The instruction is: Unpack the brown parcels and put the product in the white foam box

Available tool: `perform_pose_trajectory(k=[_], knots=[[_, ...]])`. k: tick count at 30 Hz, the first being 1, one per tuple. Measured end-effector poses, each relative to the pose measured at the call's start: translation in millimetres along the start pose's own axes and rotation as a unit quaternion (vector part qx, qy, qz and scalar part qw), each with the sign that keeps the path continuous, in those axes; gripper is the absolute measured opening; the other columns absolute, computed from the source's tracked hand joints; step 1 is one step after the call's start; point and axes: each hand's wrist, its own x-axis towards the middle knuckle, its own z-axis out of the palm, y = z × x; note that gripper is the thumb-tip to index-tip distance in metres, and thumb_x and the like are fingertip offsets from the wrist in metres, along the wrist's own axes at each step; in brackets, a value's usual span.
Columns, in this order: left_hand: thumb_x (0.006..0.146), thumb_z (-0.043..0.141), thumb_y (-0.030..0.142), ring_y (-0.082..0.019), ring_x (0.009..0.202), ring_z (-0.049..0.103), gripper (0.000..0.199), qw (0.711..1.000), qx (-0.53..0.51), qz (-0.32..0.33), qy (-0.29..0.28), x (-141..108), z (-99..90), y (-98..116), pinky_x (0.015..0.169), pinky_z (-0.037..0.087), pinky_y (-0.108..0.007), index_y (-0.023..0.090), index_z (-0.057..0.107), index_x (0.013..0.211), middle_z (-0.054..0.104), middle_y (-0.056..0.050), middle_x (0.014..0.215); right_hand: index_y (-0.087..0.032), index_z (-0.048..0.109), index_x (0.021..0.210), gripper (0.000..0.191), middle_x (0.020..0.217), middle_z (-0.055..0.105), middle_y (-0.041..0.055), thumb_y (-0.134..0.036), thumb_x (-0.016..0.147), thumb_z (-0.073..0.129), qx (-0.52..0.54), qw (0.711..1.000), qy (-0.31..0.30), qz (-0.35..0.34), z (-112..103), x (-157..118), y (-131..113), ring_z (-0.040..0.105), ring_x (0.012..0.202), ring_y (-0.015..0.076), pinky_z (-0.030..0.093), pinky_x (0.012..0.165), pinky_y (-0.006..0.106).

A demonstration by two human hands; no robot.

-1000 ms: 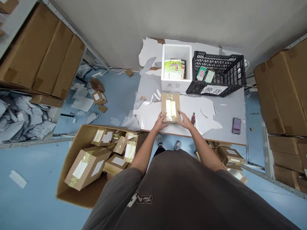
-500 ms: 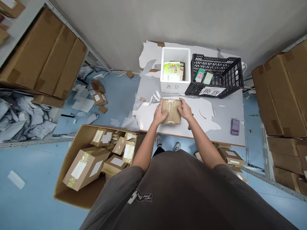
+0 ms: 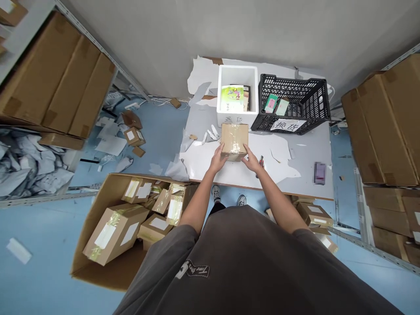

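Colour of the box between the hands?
Light brown; the box shows best in the head view.

Matt cardboard box (image 3: pixel 229 137), glossy tape (image 3: pixel 236 141)

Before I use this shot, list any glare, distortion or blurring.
Head view: glare streaks the shiny tape on the held carton; head view again: wide-angle stretch slants the big cartons at far left; same head view: the purple item at right is pixelated.

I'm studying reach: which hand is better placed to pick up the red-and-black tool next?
Likely the right hand: the red-and-black tool lies close beside it, while the left hand is on the cardboard box's opposite side.
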Motion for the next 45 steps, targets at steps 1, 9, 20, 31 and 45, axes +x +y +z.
perform_pose_trajectory(k=[1,9,20,31,45], knots=[[0.106,0.067,0.046,-0.036,0.164,0.046,0.087,1.0,0.008,-0.006,0.013,-0.7,1.7,4.1,0.133,0.043,-0.053,0.027,0.031,0.183,0.048,-0.017,0.175,-0.023,0.036,0.18,0.082,0.174,0.053,0.0184,-0.041,0.103,0.059,0.007,1.0,0.018,0.005,3.5,-2.1,-4.4,0.051,0.16,0.0378,0.046,0.129,0.063],[0.108,0.067,0.05,-0.028,0.11,0.076,0.092,0.99,0.039,-0.043,0.132,-15.9,-24.3,46.1,0.103,0.062,-0.042,0.035,0.019,0.186,0.072,-0.011,0.149,-0.026,0.02,0.186,0.086,0.171,0.058,0.0127,-0.051,0.11,0.051,-0.059,0.995,0.082,-0.026,-26.3,14.4,-46.4,0.06,0.152,0.0417,0.049,0.128,0.062],[0.097,0.075,0.041,-0.041,0.171,0.036,0.105,0.986,0.081,-0.121,-0.083,-3.6,-20.8,-6.7,0.136,0.037,-0.057,0.021,0.022,0.185,0.032,-0.02,0.187,-0.019,0.032,0.183,0.091,0.181,0.043,0.0186,-0.035,0.098,0.061,-0.101,0.993,-0.057,0.034,15.0,37.3,-8.7,0.039,0.168,0.0399,0.036,0.137,0.065],[0.049,0.105,0.079,-0.053,0.176,0.005,0.168,0.907,0.329,-0.084,-0.249,61.8,-55.0,27.0,0.138,0.025,-0.07,0.023,0.022,0.185,0.009,-0.021,0.192,-0.021,0.051,0.172,0.074,0.181,0.041,0.0172,-0.038,0.102,0.067,-0.161,0.985,0.051,0.04,-66.6,-3.3,37.2,0.029,0.17,0.0421,0.027,0.14,0.067],[0.051,0.105,0.084,-0.063,0.169,0.02,0.178,0.917,0.297,-0.229,-0.132,1.4,-28.0,6.7,0.139,0.028,-0.077,0.025,0.007,0.187,-0.004,-0.006,0.195,-0.008,0.066,0.139,0.038,0.139,0.075,0.0246,-0.03,0.108,0.068,-0.137,0.907,0.02,0.397,2.5,-31.4,156.3,0.072,0.13,0.0342,0.056,0.114,0.044]])
